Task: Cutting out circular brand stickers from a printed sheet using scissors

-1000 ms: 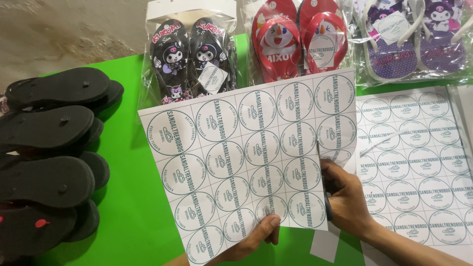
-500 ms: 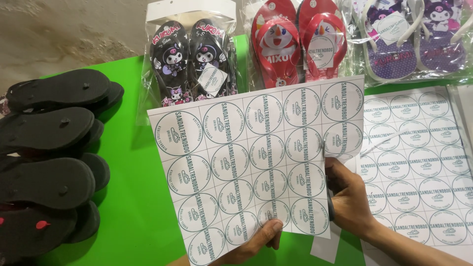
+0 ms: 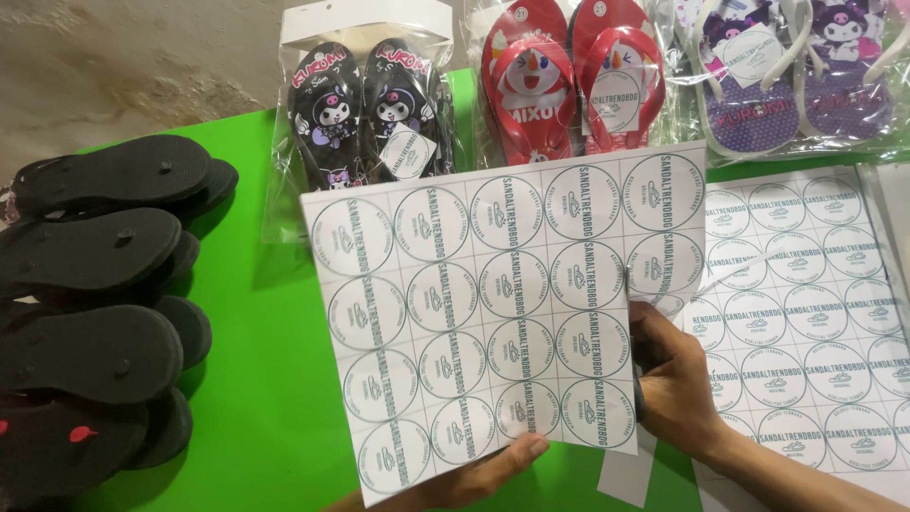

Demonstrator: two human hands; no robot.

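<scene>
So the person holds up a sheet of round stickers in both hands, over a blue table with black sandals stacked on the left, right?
Not quite: the table is bright green, not blue, as the head view shows. The rest holds: the left hand and right hand hold the sticker sheet, and black sandals are stacked at left.

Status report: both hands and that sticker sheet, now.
Left hand grips sticker sheet at its bottom edge. Right hand holds its right edge. Sheet raised over green table; second sheet flat beneath, bagged sandals behind.
</scene>
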